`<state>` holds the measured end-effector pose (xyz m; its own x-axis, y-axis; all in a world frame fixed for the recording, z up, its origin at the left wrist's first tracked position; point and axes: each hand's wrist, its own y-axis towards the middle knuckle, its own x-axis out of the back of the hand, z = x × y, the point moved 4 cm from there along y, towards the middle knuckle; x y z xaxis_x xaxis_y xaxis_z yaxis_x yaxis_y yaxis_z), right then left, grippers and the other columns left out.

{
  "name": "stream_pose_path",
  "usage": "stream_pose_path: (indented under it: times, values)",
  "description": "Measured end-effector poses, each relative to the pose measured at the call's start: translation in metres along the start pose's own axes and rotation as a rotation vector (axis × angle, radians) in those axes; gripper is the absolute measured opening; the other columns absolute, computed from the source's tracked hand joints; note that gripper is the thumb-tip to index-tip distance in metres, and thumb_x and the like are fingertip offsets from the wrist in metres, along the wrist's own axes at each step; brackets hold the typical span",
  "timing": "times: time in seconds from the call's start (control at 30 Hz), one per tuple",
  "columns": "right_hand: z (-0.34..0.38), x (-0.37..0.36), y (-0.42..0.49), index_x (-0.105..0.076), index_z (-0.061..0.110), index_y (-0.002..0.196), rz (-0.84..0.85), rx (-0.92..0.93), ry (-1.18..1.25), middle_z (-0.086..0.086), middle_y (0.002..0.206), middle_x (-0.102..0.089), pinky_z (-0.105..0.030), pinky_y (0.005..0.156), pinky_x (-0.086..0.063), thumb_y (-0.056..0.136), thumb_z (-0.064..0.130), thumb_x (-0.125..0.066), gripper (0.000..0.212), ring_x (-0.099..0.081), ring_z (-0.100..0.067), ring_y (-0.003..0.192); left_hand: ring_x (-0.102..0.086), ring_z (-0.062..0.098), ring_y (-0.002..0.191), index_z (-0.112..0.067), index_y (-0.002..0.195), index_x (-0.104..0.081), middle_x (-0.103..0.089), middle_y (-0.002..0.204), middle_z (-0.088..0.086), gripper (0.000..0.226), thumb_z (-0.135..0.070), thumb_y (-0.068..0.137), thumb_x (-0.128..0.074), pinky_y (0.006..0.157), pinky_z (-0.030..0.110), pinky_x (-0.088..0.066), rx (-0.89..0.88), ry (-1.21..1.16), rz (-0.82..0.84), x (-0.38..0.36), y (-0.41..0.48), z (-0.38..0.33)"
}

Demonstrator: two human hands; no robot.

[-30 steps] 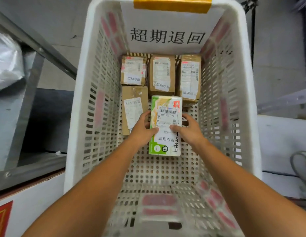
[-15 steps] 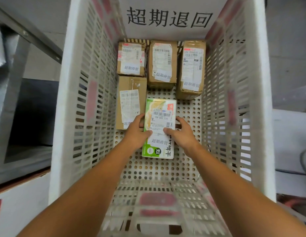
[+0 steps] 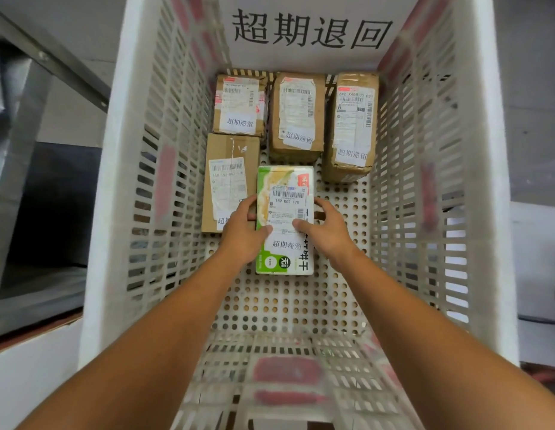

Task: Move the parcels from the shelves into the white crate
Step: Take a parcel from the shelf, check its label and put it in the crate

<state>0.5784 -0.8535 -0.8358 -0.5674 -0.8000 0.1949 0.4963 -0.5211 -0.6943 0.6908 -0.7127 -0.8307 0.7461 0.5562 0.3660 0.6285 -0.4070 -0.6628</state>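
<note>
A green and white parcel [image 3: 285, 181] with a barcode label lies deep inside the white crate [image 3: 431, 169], close to its perforated floor. My left hand [image 3: 243, 232] grips its left edge and my right hand [image 3: 327, 228] grips its right edge, thumbs on top of the label. Several brown cardboard parcels lie beyond it: one [image 3: 229, 178] directly left of it, and three in a row at the far end, left [image 3: 240, 105], middle [image 3: 298, 116] and right [image 3: 354, 125].
The crate's slotted walls close in on both sides, and its far wall carries a white sign with black characters [image 3: 310, 31]. A grey metal shelf frame [image 3: 37, 97] stands outside to the left. Bare crate floor [image 3: 285, 305] lies nearer to me.
Both hands have carried the green and white parcel down and farther into the crate, beside the brown parcel on the left. The view has moved closer over the crate.
</note>
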Motion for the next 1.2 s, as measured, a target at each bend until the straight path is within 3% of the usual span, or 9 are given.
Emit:
stream_pose_path:
  times: [0.1,0.3,0.53,0.67,0.83,0.93,1.07,1.2]
  values:
    - [0.003,0.0,0.009,-0.05,0.021,0.135,-0.006,0.009,-0.024,0.001,0.117,-0.063,-0.042,0.088,-0.058,0.087,0.009,-0.072,0.055,-0.066,-0.02,0.105,-0.059,0.02,0.113,-0.027,0.147,-0.038,-0.061,0.115,-0.004,0.068,-0.01,0.09,-0.069,0.096,0.043,-0.052,0.008,0.021,-0.022,0.0,0.005,0.0]
    - [0.0,0.001,0.011,-0.051,0.021,0.135,-0.041,0.041,-0.015,0.004,0.111,-0.063,-0.04,0.088,-0.058,0.088,0.013,-0.072,0.052,-0.065,-0.016,0.104,-0.062,0.019,0.11,-0.048,0.143,-0.033,-0.058,0.127,0.001,0.069,-0.023,0.089,-0.067,0.094,0.045,-0.055,-0.003,0.093,0.012,-0.004,0.02,0.008]
    - [0.015,0.008,-0.007,-0.049,0.018,0.137,-0.035,-0.006,-0.086,-0.001,0.111,-0.063,-0.027,0.073,-0.054,0.09,0.022,-0.07,0.052,-0.063,-0.009,0.09,-0.059,0.02,0.117,-0.034,0.151,-0.032,-0.058,0.133,-0.001,0.07,-0.021,0.091,-0.066,0.098,0.043,-0.052,0.063,0.082,0.12,0.007,0.0,-0.008]
    - [0.052,0.017,-0.035,-0.047,0.015,0.14,-0.006,-0.006,-0.284,-0.002,0.113,-0.06,-0.041,0.092,-0.052,0.095,0.029,-0.063,0.05,-0.061,-0.022,0.103,-0.055,0.023,0.117,-0.023,0.15,-0.037,-0.052,0.135,0.005,0.056,-0.027,0.098,-0.058,0.084,0.028,-0.045,0.033,0.241,0.133,0.026,-0.029,-0.043]
    - [0.126,0.043,-0.096,-0.044,0.013,0.144,0.01,0.048,-0.514,-0.01,0.137,-0.055,-0.037,0.09,-0.052,0.097,0.031,-0.059,0.052,-0.059,-0.026,0.113,-0.059,0.028,0.114,-0.023,0.145,-0.044,-0.055,0.134,0.008,0.049,-0.03,0.099,-0.056,0.092,0.034,-0.05,-0.095,0.379,0.143,0.064,-0.076,-0.115]
    - [0.173,0.068,-0.146,-0.048,0.014,0.14,-0.033,0.087,-0.624,-0.005,0.137,-0.057,-0.035,0.092,-0.051,0.096,0.029,-0.058,0.048,-0.06,-0.023,0.109,-0.06,0.028,0.107,-0.023,0.145,-0.044,-0.057,0.13,0.006,0.048,-0.032,0.099,-0.054,0.088,0.032,-0.049,-0.214,0.512,0.149,0.092,-0.111,-0.166]
    - [0.229,0.105,-0.222,-0.044,0.015,0.144,-0.186,0.104,-0.697,-0.009,0.142,-0.054,-0.036,0.099,-0.044,0.095,0.034,-0.057,0.054,-0.053,-0.029,0.126,-0.057,0.027,0.112,-0.023,0.146,-0.044,-0.055,0.137,0.007,0.048,-0.03,0.099,-0.051,0.086,0.032,-0.048,-0.394,0.687,0.153,0.124,-0.162,-0.235]
    - [0.272,0.129,-0.301,-0.047,0.015,0.142,-0.29,0.134,-0.727,-0.012,0.136,-0.058,-0.038,0.095,-0.046,0.096,0.038,-0.056,0.052,-0.055,-0.031,0.121,-0.054,0.025,0.123,-0.024,0.143,-0.047,-0.054,0.141,0.005,0.048,-0.034,0.097,-0.054,0.098,0.04,-0.049,-0.559,0.807,0.12,0.145,-0.22,-0.297]
